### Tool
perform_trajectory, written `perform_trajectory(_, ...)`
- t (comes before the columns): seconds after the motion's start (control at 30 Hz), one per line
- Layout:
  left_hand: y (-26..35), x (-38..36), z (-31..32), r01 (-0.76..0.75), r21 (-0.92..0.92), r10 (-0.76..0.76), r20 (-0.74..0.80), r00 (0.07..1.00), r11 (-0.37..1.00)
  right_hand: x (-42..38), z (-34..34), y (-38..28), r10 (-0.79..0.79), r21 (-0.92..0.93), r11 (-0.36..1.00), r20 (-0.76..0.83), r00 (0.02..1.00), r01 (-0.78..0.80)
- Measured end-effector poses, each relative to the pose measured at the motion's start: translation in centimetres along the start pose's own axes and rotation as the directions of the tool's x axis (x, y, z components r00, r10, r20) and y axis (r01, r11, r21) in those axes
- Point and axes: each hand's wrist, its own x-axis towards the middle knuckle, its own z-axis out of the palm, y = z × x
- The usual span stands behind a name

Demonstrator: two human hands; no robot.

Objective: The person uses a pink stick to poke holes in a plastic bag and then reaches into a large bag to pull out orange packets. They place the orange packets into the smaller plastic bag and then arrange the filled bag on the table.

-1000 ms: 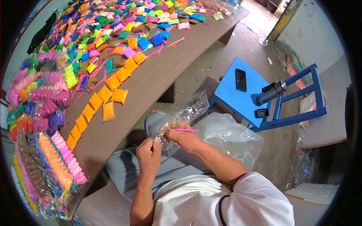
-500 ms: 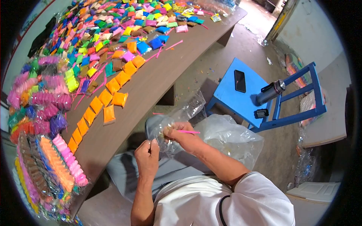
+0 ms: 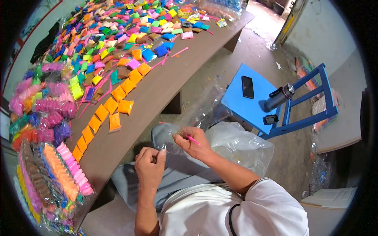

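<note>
My left hand [image 3: 150, 165] and my right hand [image 3: 193, 141] hold a small clear plastic bag [image 3: 167, 135] between them over my lap. The left hand pinches its lower edge. Between the right hand's fingers also sits a thin pink stick [image 3: 193, 140], pointing down to the right. Further clear plastic [image 3: 208, 103] stretches up and away from the right hand toward the blue chair, blurred. A large crumpled clear bag [image 3: 240, 143] lies on my right thigh.
A long brown table [image 3: 157, 88] on my left carries rows of orange packets [image 3: 114, 105], many small coloured packets [image 3: 102, 35] and filled bundles [image 3: 59, 173]. A blue chair [image 3: 252, 104] on my right holds a phone [image 3: 247, 87] and a flask [image 3: 278, 96].
Both hands dropped slightly and came closer to my body. The pink stick turned from level to pointing down-right. The loose plastic swung up toward the chair.
</note>
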Motion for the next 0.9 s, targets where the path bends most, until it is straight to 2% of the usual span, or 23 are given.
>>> perform_trajectory(0.03,0.7,0.1,0.1,-0.002,0.001,0.002,-0.002,1.000,1.000,0.0,0.1,0.0,-0.003,-0.015,1.000,0.007,1.000,0.003)
perform_trajectory(0.1,1.8,0.2,0.5,-0.136,0.102,0.132,0.039,0.990,0.985,0.0,0.2,0.0,-0.008,-0.029,1.000,0.014,1.000,0.008)
perform_trajectory(0.13,1.7,0.1,0.6,-0.106,0.133,0.092,0.108,0.990,0.985,0.0,0.3,0.0,-0.002,0.008,1.000,0.024,1.000,0.001)
perform_trajectory(0.17,1.6,0.1,0.9,-0.107,0.134,0.092,0.108,0.990,0.985,0.0,0.4,0.0,0.005,0.045,0.999,0.035,0.999,-0.007)
perform_trajectory(0.2,1.3,0.1,1.4,-0.161,0.170,0.142,0.120,0.983,0.972,-0.1,0.4,-0.4,0.005,0.046,0.999,0.035,0.999,-0.007)
perform_trajectory(0.23,1.3,0.0,1.6,-0.215,0.206,0.190,0.135,0.972,0.955,-0.3,0.4,-1.3,0.049,0.180,0.982,0.085,0.995,-0.064)
perform_trajectory(0.27,1.5,-0.2,1.8,-0.197,0.230,0.162,0.162,0.973,0.953,-0.4,0.3,-1.7,0.085,0.307,0.943,0.141,0.986,-0.125)
perform_trajectory(0.3,1.5,-0.3,2.0,-0.198,0.231,0.162,0.164,0.973,0.953,-0.5,0.4,-1.6,0.086,0.309,0.943,0.140,0.986,-0.126)
perform_trajectory(0.37,1.5,-0.4,2.5,-0.216,0.234,0.197,0.103,0.975,0.948,-0.6,0.4,-1.4,-0.008,0.193,0.981,0.215,0.977,-0.034)
perform_trajectory(0.4,1.5,-0.5,2.5,-0.216,0.234,0.196,0.106,0.975,0.948,-0.7,0.1,-2.2,0.059,0.197,0.973,0.289,0.955,-0.120)
perform_trajectory(0.43,1.4,-0.6,2.5,-0.164,0.243,0.141,0.106,0.984,0.956,-0.8,0.2,-2.1,0.062,0.198,0.973,0.287,0.956,-0.123)
perform_trajectory(0.5,1.3,-0.8,2.6,-0.113,0.251,0.087,0.113,0.990,0.961,-1.0,0.7,-2.1,-0.036,0.121,0.993,0.253,0.967,0.005)
perform_trajectory(0.6,0.5,-0.9,2.9,-0.099,0.226,0.090,0.050,0.995,0.969,-0.8,1.1,-1.2,0.004,-0.013,1.000,0.334,0.943,0.001)
perform_trajectory(0.67,-0.4,-0.8,3.2,-0.147,0.181,0.147,0.014,0.989,0.972,-1.1,1.1,-1.5,0.023,-0.073,0.997,0.377,0.926,0.005)
perform_trajectory(0.7,-0.4,-0.7,3.1,-0.153,0.177,0.152,0.018,0.988,0.972,-1.6,1.2,-1.7,-0.078,-0.076,0.992,0.274,0.959,0.102)
perform_trajectory(0.73,-0.2,-0.6,3.0,-0.090,0.154,0.085,0.039,0.996,0.984,-1.9,1.2,-2.0,-0.180,-0.090,0.976,0.170,0.969,0.197)
perform_trajectory(0.77,-0.1,-0.5,3.0,-0.026,0.133,0.018,0.061,0.998,0.991,-1.9,0.7,-2.3,-0.178,-0.093,0.976,0.165,0.970,0.195)
perform_trajectory(0.8,-0.3,-0.4,3.2,-0.040,0.151,0.035,0.039,0.999,0.988,-1.9,-0.2,-2.7,-0.348,-0.106,0.931,0.027,0.937,0.349)
perform_trajectory(0.83,-0.3,-0.1,3.1,-0.044,0.148,0.038,0.043,0.998,0.988,-1.6,-1.3,-2.7,-0.507,-0.141,0.859,-0.107,0.855,0.491)
perform_trajectory(0.9,0.3,0.8,2.8,-0.081,0.134,0.080,0.015,0.997,0.988,1.3,-5.6,-0.7,-0.652,-0.299,0.753,-0.214,0.727,0.587)
